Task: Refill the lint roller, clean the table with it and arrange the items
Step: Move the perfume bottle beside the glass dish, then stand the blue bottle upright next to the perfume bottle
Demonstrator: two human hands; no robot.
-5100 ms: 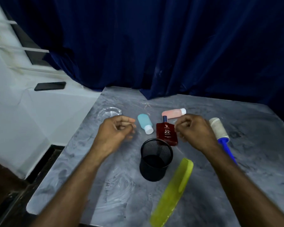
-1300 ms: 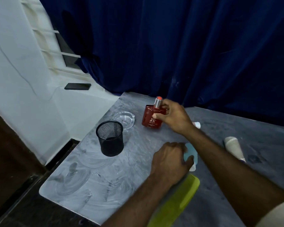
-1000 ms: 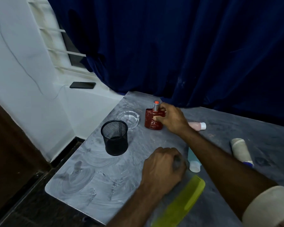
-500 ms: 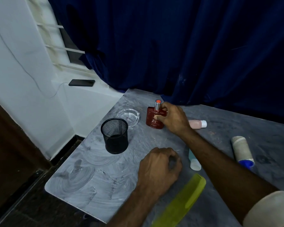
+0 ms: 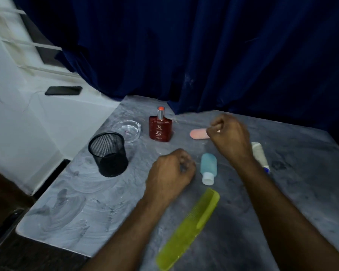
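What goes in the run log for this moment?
phase: arranging | red perfume bottle: upright, released | right hand: over pink bottle | left hand: fisted | green comb: flat

Right hand hides pink bottle's cap; lint roller handle mostly hidden.

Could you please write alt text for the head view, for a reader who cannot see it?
Two loosely closed hands, left and right, hover over a grey table. Near them lie a blue bottle, pink bottle, green comb and lint roller. A red bottle, mesh cup and glass ashtray stand further left.
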